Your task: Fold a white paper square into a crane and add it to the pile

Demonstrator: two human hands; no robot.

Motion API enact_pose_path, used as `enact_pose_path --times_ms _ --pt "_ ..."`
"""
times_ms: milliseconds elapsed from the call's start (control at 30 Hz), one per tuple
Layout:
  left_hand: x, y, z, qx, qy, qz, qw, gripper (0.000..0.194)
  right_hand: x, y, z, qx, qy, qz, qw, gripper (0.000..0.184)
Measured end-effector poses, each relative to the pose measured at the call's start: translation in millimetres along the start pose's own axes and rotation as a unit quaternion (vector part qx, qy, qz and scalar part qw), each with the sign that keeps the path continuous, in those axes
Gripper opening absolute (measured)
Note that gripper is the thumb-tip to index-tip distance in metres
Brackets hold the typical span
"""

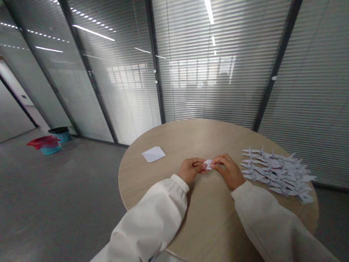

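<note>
At the far left, well apart from the grip and beyond the table, a red-lined bin [48, 147] is standing on the grey floor [89, 191], its lining spilling over the rim, and a black-lined bin [61, 134] is standing just behind it. Nearer the grip, to its left and a little farther from the person, white paper sheets [153, 154] are lying flat on the round wooden table [190, 135], their edges not quite lining up; how many there are cannot be told. Left of the grip, a pale left sleeve [152, 215] is reaching up from the lower edge, its gathered cuff circling the wrist. The left hand [190, 170] is closing its thumb and fingers on the left side of a small folded paper [208, 164], which is sitting between the two hands, above the middle of the table. The right hand [229, 172] is pinching the right side of the same paper with thumb and fingertips, so both hands are gripping it at once; the fingers are partly covering it, and its exact folds are too small to tell. Below the right hand, the right sleeve [269, 221] is slanting away toward the lower right. To the right of the grip, near the table's edge, many folded paper figures [277, 174] with pointed tips are crowding together in a cluster. Beyond the grip, a glass partition [197, 52] with blinds is rising behind the table, reflecting ceiling lights.
</note>
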State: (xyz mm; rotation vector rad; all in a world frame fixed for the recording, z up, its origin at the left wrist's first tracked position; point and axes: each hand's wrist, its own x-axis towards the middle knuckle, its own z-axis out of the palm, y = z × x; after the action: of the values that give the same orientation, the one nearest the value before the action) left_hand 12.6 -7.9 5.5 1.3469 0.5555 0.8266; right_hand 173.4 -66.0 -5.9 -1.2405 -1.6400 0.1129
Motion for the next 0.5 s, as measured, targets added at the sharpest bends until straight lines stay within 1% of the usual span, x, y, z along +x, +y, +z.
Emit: enact_pose_path --times_ms 167,333,500 --pt "-1.1 1.3 2.2 0.002 0.013 -0.003 1.000 0.042 -0.7 -0.1 1.9 0.030 -0.008 0.009 0.999 0.017" --pt "-2.4 3.1 5.2 0.003 0.029 0.003 1.000 0.038 -1.2 -1.2 3.3 0.025 -0.002 0.007 1.000 0.015" --pt "-2.5 1.8 5.6 0.001 0.033 -0.003 0.999 0.037 -1.1 -1.7 5.5 0.014 0.012 0.020 1.000 0.014"
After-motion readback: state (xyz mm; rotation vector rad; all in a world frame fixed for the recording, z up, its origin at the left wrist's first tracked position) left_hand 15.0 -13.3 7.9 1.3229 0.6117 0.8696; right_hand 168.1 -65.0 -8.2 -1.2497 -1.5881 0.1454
